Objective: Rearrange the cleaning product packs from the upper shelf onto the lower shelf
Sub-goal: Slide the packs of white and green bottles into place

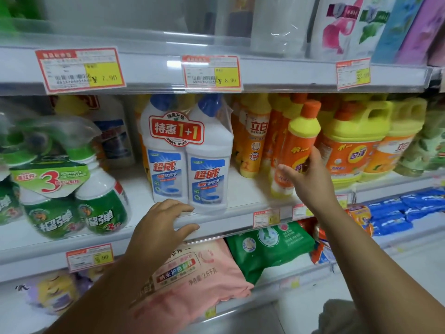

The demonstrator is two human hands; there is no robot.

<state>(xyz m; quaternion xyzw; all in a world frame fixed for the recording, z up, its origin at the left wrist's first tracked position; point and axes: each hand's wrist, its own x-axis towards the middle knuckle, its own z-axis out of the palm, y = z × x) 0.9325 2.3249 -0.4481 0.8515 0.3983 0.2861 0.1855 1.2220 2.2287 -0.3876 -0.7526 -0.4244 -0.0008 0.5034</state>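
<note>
Spanning the whole view, the middle shelf (243,189) carries the cleaning products, and its front lip runs from nine o'clock to three o'clock under my hands. Below it, at six o'clock, the lower shelf (277,280) holds a pink detergent bag (192,273) with a green bag (269,244) just beside it at its three o'clock. At the centre of the middle shelf stands the twin pack of white toilet cleaner bottles (187,155), upright, shrink-wrapped, with blue caps and a red "1+1" sticker across both necks. At its nine o'clock sits a wrapped pack of green spray bottles (69,189), also upright. At its three o'clock stand yellow and orange dish-soap jugs (354,145), and in front of them a slim orange bottle (301,143) with a yellow shoulder and an orange cap, tilted slightly. My left hand (163,225) is spread loose on the shelf lip at six o'clock of the twin pack, fingers curled over the edge, fingertips just beside the pack's base but gripping nothing. My right hand (305,174) is open at the slim orange bottle, fingers on its lower label, thumb held apart, not closed around it.
</note>
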